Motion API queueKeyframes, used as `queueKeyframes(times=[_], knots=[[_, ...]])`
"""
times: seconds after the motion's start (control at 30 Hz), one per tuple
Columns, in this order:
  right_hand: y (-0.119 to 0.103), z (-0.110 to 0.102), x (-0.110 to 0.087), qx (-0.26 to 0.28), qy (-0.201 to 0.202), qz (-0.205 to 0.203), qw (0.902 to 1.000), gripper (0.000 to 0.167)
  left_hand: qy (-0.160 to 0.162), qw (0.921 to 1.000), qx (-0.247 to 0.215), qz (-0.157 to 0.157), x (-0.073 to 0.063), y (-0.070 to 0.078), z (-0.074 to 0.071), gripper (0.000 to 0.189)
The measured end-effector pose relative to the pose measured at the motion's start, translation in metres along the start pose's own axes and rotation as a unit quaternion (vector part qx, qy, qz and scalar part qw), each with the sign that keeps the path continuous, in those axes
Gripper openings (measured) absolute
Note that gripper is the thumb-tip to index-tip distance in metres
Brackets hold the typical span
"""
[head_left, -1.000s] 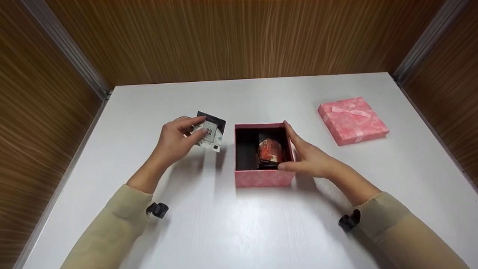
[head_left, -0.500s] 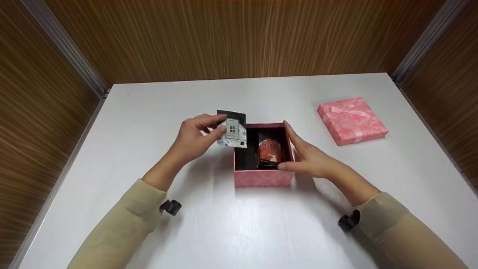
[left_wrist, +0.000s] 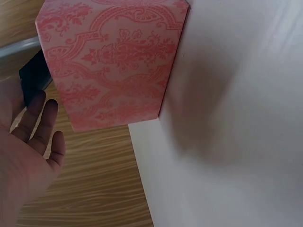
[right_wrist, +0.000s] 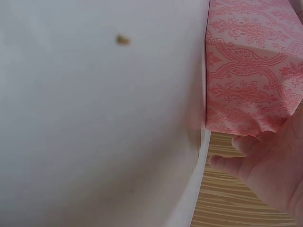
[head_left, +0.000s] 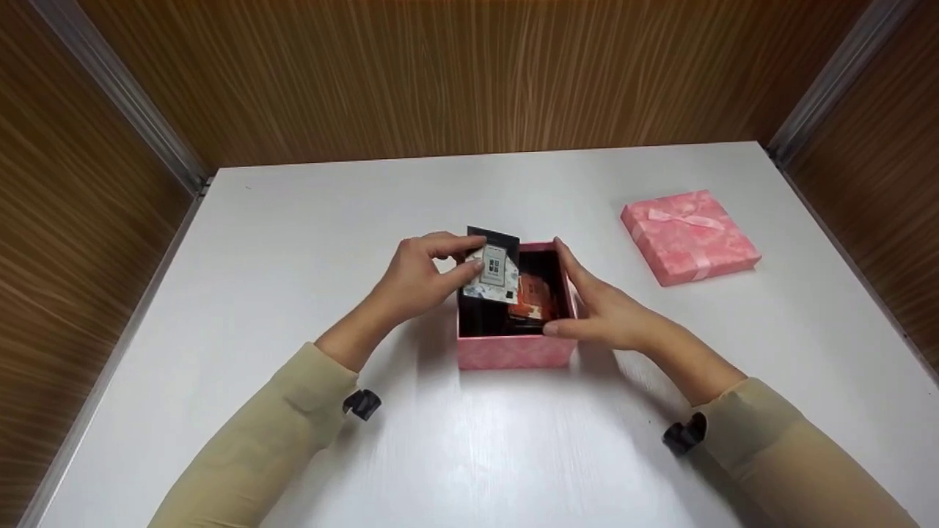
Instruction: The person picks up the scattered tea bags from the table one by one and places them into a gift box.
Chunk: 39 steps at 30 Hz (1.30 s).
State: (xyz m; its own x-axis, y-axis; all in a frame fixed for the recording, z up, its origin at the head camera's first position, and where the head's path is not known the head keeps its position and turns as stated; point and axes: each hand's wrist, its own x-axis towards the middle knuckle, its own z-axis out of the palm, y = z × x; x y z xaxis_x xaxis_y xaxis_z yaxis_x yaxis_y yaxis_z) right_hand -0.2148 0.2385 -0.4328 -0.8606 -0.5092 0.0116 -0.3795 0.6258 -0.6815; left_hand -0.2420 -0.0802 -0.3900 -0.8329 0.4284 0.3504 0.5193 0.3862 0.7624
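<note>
In the head view my left hand pinches a flat black-and-white packet with a printed label between thumb and fingers. The packet is tilted over the left part of an open pink gift box with a dark inside. Orange-red packets stand in the box's right part, partly covered by the held one. My right hand holds the box's right side, thumb at the front rim and a fingertip at the back corner. In the left wrist view, the held packet's dark edge shows beside the patterned box wall.
A pink lid with a ribbon bow lies on the white table at the back right. Wood-grain panels stand behind the table and on both sides. A black strap piece sits at the left wrist, another at the right.
My left hand has carried the packet rightward, from beside the box to over its left part. The right hand stays at the box's right side, and the lid lies as before.
</note>
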Motion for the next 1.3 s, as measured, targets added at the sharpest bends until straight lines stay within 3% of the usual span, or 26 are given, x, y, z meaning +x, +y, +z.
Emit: queueKeyframes(times=[0.63, 0.93, 1.17, 1.3], knots=[[0.001, -0.001, -0.001, 0.013, 0.004, -0.012, 0.9998, 0.121, -0.031, 0.9994, -0.002, 0.015, 0.010, 0.003, 0.026, 0.033], [0.000, -0.001, -0.001, 0.019, 0.001, -0.013, 0.9997, 0.122, -0.057, 0.9947, 0.071, 0.048, 0.014, 0.005, 0.035, 0.037], [0.001, -0.002, -0.001, 0.023, -0.001, -0.020, 0.9995, 0.122, -0.096, 0.9809, 0.152, 0.075, 0.019, 0.005, 0.041, 0.038], [0.001, -0.001, -0.001, 0.020, 0.000, -0.019, 0.9996, 0.122, -0.117, 0.9709, 0.198, 0.069, 0.021, 0.008, 0.044, 0.039]])
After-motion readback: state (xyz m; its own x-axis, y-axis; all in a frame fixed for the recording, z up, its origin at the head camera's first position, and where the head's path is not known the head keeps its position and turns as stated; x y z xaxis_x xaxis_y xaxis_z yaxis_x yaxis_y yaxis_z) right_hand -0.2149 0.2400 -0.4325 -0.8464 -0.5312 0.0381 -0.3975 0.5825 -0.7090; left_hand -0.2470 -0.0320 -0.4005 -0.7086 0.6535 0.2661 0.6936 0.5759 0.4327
